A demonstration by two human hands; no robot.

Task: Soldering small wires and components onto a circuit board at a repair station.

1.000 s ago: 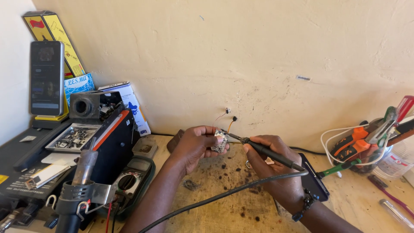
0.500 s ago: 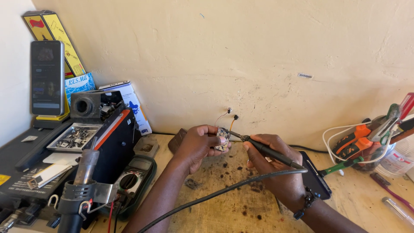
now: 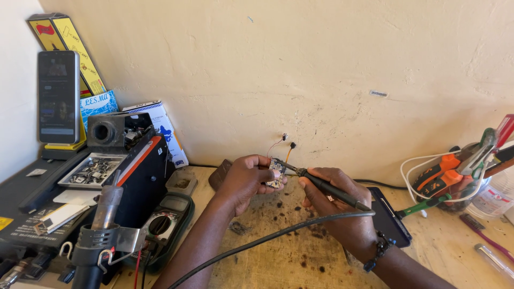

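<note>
My left hand [image 3: 247, 176] pinches a small circuit board [image 3: 277, 172] above the workbench, with thin red and orange wires rising from the board. My right hand [image 3: 334, 206] grips a black soldering iron [image 3: 326, 184] like a pen. The iron's tip touches the board's upper edge. The iron's black cable [image 3: 267, 238] runs down across the bench toward the lower left.
A green multimeter [image 3: 166, 222] and a black soldering station [image 3: 136, 174] stand at left, with a hot-air handle [image 3: 101, 225] in its holder. A phone [image 3: 59, 96] leans at the far left. A dark phone [image 3: 388, 219] lies by my right wrist. A tool-filled jar [image 3: 471, 176] stands at right.
The view has shifted slightly; both hands keep the board and iron together, with the iron tip staying at the board.
</note>
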